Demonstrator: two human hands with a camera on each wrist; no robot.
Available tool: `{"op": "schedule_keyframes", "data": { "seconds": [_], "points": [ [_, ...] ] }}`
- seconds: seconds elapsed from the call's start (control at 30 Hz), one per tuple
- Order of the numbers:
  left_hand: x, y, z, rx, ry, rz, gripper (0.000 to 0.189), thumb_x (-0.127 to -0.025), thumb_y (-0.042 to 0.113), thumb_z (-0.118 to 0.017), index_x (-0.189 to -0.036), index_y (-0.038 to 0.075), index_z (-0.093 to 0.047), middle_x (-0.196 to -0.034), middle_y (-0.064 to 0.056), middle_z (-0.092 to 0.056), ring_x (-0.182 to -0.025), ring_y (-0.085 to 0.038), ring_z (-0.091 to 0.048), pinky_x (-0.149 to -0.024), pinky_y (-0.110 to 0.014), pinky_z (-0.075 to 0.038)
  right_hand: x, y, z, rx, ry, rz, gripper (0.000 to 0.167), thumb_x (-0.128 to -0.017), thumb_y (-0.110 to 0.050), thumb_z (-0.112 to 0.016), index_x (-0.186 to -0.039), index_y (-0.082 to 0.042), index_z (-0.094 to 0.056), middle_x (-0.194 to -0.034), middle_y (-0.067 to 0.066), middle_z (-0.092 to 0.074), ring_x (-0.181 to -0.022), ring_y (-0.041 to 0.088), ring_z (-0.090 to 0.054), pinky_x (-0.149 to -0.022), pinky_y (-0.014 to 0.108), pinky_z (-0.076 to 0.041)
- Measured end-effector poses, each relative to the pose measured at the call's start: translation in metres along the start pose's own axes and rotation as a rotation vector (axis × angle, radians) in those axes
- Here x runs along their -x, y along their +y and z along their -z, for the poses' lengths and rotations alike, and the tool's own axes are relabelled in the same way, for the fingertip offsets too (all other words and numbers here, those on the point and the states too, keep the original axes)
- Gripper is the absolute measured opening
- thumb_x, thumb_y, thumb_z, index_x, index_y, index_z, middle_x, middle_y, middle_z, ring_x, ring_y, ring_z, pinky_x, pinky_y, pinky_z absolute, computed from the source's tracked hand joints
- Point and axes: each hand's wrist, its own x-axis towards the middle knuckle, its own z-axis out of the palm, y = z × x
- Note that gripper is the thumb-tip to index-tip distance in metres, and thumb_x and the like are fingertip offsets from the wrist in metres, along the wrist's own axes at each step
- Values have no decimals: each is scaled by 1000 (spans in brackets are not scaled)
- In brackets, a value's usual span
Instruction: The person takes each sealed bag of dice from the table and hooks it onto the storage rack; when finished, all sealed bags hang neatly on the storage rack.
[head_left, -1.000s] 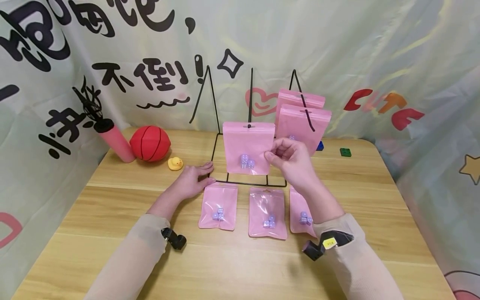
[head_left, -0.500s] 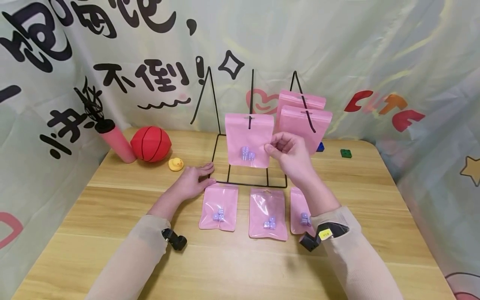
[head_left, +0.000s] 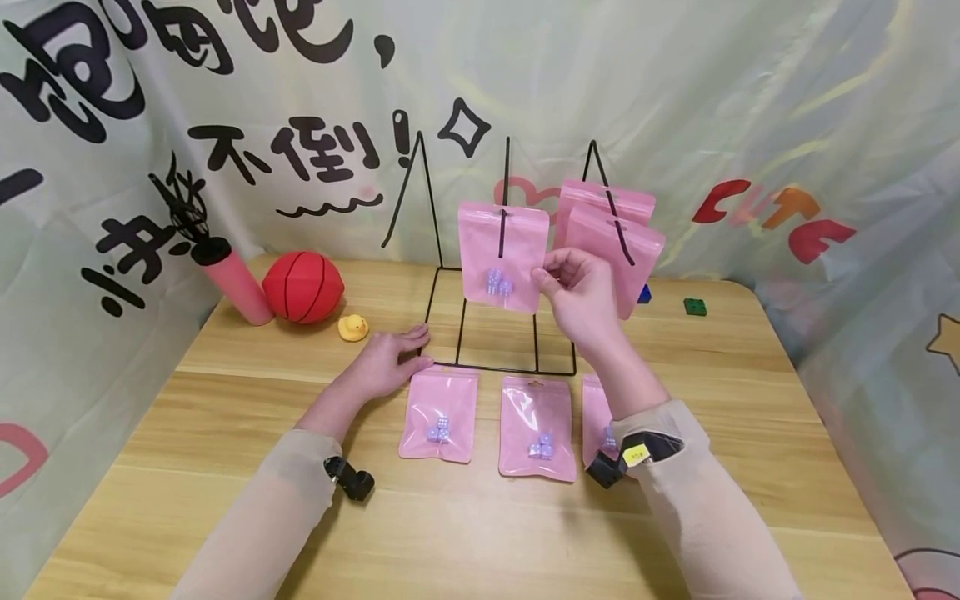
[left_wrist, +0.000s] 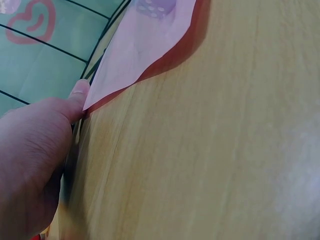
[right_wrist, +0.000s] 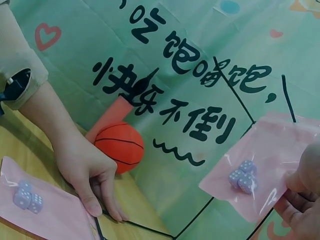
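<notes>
My right hand [head_left: 582,293] pinches the right edge of a pink zip bag [head_left: 480,242] between thumb and fingers. Purple dice [right_wrist: 243,177] show inside this bag. Its hang hole is on the middle prong of a black wire rack [head_left: 501,369]. Relaxed, fairly straight fingers of my left hand [head_left: 382,360] rest on the rack's front left corner. In the left wrist view the thumb [left_wrist: 79,93] lies against the rack's bar, beside a lying bag's corner; the other fingers are hidden there. Two more bags [head_left: 617,242] hang on the right prong.
Three pink dice bags lie before the rack: a left one [head_left: 423,392], a middle one [head_left: 517,408] and a right one [head_left: 595,392], partly under my right forearm. A yellow duck [head_left: 352,327], red ball [head_left: 303,287] and pink vase [head_left: 238,287] stand left. A green brick [head_left: 695,307] lies right.
My right hand has moved up and toward the back with the bag, sliding it farther along the middle prong, so more of the prong sticks out in front. My left hand has stayed put.
</notes>
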Motion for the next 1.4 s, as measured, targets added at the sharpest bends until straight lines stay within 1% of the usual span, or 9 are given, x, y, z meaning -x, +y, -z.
{"op": "schedule_keyframes", "data": {
  "seconds": [0.13, 0.23, 0.53, 0.8, 1.03, 1.1, 1.2, 1.33, 1.4],
  "points": [
    [0, 0, 0, 1, 1, -2, 51, -103, 27, -73, -147, 3, -60, -158, -9, -48, -148, -29, -43, -122, -48, -33, -3, -1, -1, 37, 31, 1, 5, -101, 3, -69, -103, 7, -68, -95, 16, -72, -84, 19, -66, -74, 26, -56],
    [0, 0, -1, -2, 2, 0, 51, -103, 27, -73, -147, 4, -60, -158, -9, -48, -148, -29, -43, -122, -48, -33, -5, 0, -2, 54, 43, 6, 7, -101, 2, -69, -104, 9, -68, -96, 18, -71, -83, 20, -65, -73, 25, -54],
    [-1, 1, -2, 6, 6, -6, 51, -103, 26, -74, -146, 3, -60, -158, -10, -48, -147, -29, -44, -122, -47, -34, -5, 0, -1, 81, 41, 10, 10, -101, -1, -70, -106, 8, -70, -98, 19, -72, -85, 20, -65, -75, 24, -55],
    [0, 2, -1, 3, -2, 11, 52, -103, 27, -73, -148, 5, -59, -159, -8, -47, -148, -29, -42, -122, -47, -33, 2, 2, 5, 156, 7, 77, 11, -100, -1, -72, -108, 7, -73, -102, 17, -75, -92, 20, -70, -83, 25, -57],
    [0, 2, 0, -3, -1, 6, 52, -103, 28, -73, -148, 5, -60, -159, -8, -47, -148, -29, -43, -122, -47, -34, 11, 3, 11, 251, 9, 155, 13, -97, 5, -73, -110, 5, -77, -103, 14, -78, -96, 21, -74, -83, 22, -59],
    [0, 2, 0, -1, -1, 10, 52, -103, 28, -73, -147, 5, -60, -158, -8, -47, -148, -29, -43, -122, -47, -34, 14, 4, 14, 255, 0, 181, 13, -97, 5, -72, -110, 6, -77, -104, 15, -78, -97, 22, -74, -85, 22, -59],
    [0, 2, 0, 1, -2, 13, 52, -103, 27, -74, -148, 5, -60, -159, -8, -47, -148, -29, -42, -122, -48, -34, 20, 4, 20, 217, -21, 196, 14, -97, 7, -72, -110, 8, -76, -105, 18, -78, -98, 23, -74, -87, 23, -59],
    [0, 2, 0, 0, -2, 14, 52, -103, 27, -74, -148, 5, -60, -159, -8, -48, -148, -30, -42, -122, -49, -34, 29, 4, 30, 140, -54, 167, 14, -97, 7, -72, -110, 10, -74, -107, 20, -77, -100, 24, -74, -90, 24, -60],
    [0, 2, 0, 3, -2, 10, 52, -103, 27, -74, -147, 5, -60, -158, -8, -48, -148, -31, -42, -121, -49, -34, 33, 5, 35, 127, -67, 148, 13, -97, 7, -72, -110, 9, -74, -107, 20, -77, -99, 22, -74, -90, 24, -60]
  ]
}}
